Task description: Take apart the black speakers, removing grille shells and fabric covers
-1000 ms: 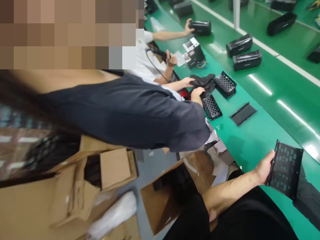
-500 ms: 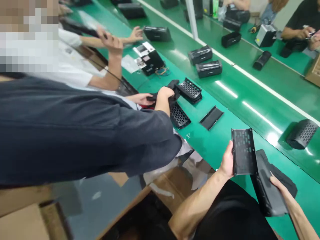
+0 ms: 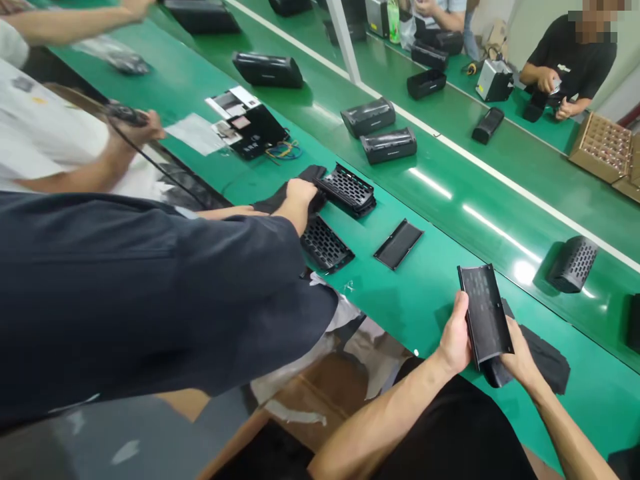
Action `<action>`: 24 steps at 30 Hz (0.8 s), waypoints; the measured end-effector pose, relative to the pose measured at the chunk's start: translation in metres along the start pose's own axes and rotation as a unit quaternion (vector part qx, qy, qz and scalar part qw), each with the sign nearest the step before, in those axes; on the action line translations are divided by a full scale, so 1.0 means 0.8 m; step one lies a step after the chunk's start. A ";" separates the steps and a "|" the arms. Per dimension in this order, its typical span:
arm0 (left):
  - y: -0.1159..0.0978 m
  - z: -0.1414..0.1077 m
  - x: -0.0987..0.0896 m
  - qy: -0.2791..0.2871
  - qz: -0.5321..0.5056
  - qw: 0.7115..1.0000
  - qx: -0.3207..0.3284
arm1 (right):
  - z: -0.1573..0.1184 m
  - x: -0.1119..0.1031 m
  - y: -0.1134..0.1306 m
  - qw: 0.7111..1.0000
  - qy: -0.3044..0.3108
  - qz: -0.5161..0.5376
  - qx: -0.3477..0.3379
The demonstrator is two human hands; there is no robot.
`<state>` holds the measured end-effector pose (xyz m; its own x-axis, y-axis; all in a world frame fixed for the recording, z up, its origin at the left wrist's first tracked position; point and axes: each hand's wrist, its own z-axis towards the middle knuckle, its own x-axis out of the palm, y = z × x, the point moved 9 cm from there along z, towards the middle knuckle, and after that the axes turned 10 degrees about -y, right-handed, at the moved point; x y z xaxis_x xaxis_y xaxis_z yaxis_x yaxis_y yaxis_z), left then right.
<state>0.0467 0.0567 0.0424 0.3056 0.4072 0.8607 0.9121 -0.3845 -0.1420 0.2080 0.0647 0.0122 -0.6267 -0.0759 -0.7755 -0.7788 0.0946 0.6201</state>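
Observation:
My left hand (image 3: pixel 455 337) grips a flat, slightly curved black panel (image 3: pixel 485 317) with faint rows of printed or moulded marks. My right hand (image 3: pixel 520 357) holds a soft black sheet, perhaps foam or rubber (image 3: pixel 543 360), up against the panel's lower end. Part of the sheet lies on the green bench under my hands. Nearby on the bench rest a flat black strip (image 3: pixel 399 243) and a black perforated grille (image 3: pixel 573 265). I cannot tell whether the panel and sheet are joined.
A co-worker's dark-sleeved arm (image 3: pixel 175 267) reaches across a green workbench (image 3: pixel 430 293) to black grilles (image 3: pixel 325 243). Another worker's hand holds a corded tool (image 3: pixel 127 117). Several black units stand on the belts beyond. Torn cardboard and packing (image 3: pixel 320 393) lie below the bench edge.
My right hand has come in from below and moved up to the panel's lower end, bringing the black sheet along. The panel has shifted from my left hand's low position toward the middle of the view.

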 end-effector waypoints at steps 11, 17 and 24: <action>0.014 -0.005 0.015 0.042 0.005 0.999 -0.034 | -0.016 -0.056 0.082 0.964 -0.061 0.233 0.116; 0.018 -0.004 -0.003 0.019 -0.024 0.999 -0.036 | -0.014 -0.050 0.087 0.974 -0.076 0.192 0.094; 0.023 -0.004 -0.005 0.023 -0.009 0.999 -0.027 | -0.012 -0.054 0.098 0.984 -0.097 0.136 0.061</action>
<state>0.0613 0.0455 0.0383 0.2759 0.3764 0.8844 0.9010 -0.4217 -0.1016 0.1742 0.0662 0.0954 -0.7852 0.1590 -0.5985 -0.5669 0.2041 0.7981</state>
